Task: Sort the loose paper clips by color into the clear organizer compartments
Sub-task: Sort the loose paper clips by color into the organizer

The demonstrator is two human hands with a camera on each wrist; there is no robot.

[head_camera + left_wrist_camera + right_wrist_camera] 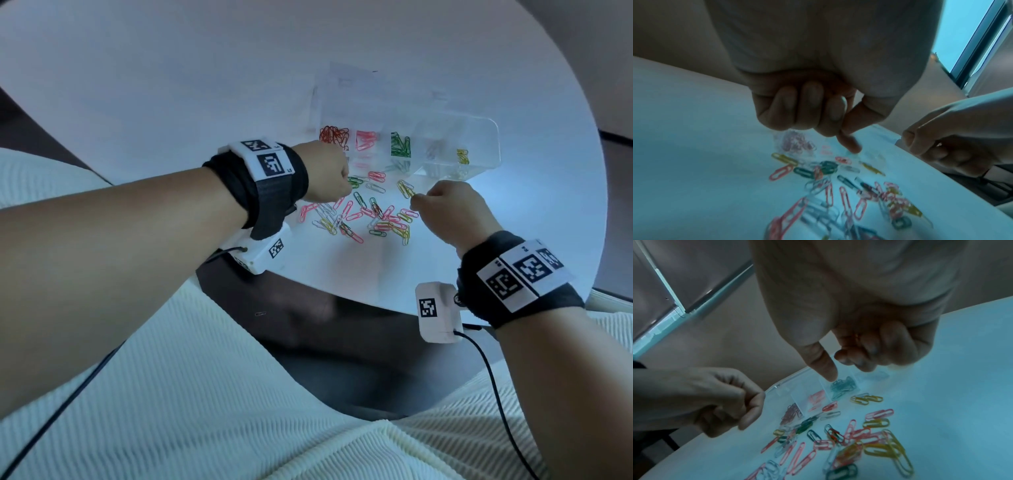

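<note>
A clear organizer point(493, 137) stands at the back of the white round table point(171, 85). Its compartments hold red clips point(334, 135), pink clips point(365, 140), green clips point(400, 145), pale clips and yellow clips point(462, 156). In front of it lies a loose mixed pile point(370, 212). My left hand point(329, 174) hovers over the pile's left end. Its fingers are curled, the index finger point(849, 142) points down, and nothing shows in its grip. My right hand point(442, 205) hovers at the pile's right, beside a yellow clip point(407, 190). Its fingers point(859, 356) are curled and empty, the thumb straight.
The table's front edge point(342, 294) runs just below the pile, with dark floor beneath. One clip point(260, 313) lies on the floor. White ribbed fabric point(205, 411) fills the foreground. Cables hang from both wrist cameras.
</note>
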